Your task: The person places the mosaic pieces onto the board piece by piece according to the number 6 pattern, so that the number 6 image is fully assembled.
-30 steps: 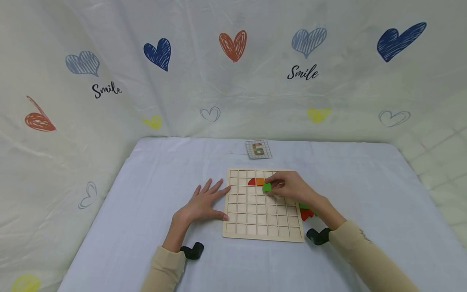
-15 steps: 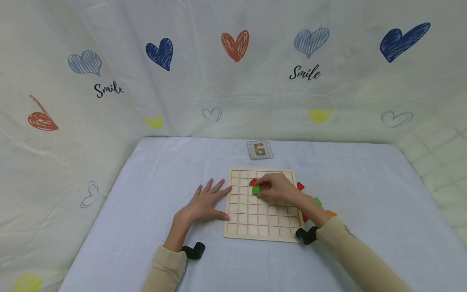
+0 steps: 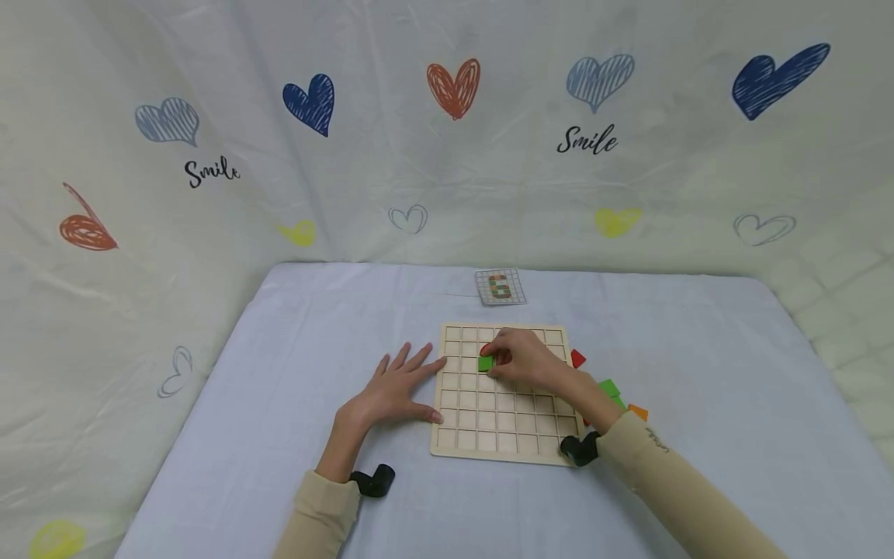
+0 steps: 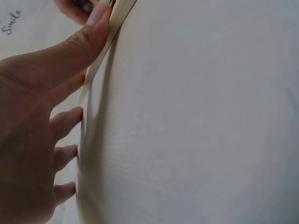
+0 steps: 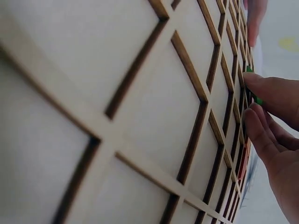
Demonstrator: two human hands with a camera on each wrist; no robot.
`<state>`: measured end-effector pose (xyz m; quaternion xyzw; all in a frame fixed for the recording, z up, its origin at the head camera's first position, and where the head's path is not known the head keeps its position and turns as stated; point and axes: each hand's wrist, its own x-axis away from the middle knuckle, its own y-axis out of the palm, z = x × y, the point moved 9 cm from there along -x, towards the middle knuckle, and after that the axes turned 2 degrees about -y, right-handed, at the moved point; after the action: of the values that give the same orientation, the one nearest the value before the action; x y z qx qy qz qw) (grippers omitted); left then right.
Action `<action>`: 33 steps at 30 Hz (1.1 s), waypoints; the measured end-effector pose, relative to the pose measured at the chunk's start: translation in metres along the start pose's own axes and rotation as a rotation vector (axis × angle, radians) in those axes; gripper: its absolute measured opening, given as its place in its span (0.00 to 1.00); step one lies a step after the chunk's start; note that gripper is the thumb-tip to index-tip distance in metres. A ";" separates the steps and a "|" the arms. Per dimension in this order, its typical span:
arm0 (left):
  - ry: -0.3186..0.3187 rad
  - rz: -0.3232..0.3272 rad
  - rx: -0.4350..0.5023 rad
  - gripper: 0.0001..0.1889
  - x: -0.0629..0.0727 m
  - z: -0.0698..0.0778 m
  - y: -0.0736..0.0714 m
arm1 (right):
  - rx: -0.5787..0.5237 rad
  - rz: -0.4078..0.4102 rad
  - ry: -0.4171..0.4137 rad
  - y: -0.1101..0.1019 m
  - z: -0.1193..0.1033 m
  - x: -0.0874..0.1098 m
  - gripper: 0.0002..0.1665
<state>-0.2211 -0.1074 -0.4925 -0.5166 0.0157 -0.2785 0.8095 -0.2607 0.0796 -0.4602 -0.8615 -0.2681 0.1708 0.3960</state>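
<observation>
A wooden grid board (image 3: 506,453) lies on the white-covered table. My left hand (image 3: 391,394) is spread flat at its left side, with the thumb and index finger touching the edge; the left wrist view shows the thumb (image 4: 88,42) on the rim. Over the upper part of the grid, my right hand (image 3: 527,360) pinches a green square tile (image 3: 485,363) between thumb and fingers, at a cell. In the right wrist view the green tile (image 5: 258,100) is mostly hidden by the fingertips. Just above it a red rounded tile (image 3: 484,348) sits in the grid, partly covered by the hand.
A small card (image 3: 500,287) with a coloured "6" pattern lies behind the board. Right of the board are loose tiles: red (image 3: 577,359), green (image 3: 610,387) and orange (image 3: 638,412), some partly under the right forearm. A printed cloth (image 3: 391,140) hangs behind the table.
My right hand has moved left with the green tile, bringing it down to the cell below the red rounded tile. More loose tiles show at the right. The left hand stays at the edge.
</observation>
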 end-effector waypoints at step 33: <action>-0.015 -0.002 -0.008 0.50 0.002 0.002 0.002 | 0.082 0.086 0.121 -0.036 0.018 0.054 0.13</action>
<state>-0.2180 -0.1056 -0.4931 -0.5219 0.0104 -0.2753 0.8073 -0.2391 0.1419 -0.4480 -0.8639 -0.1991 0.1464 0.4388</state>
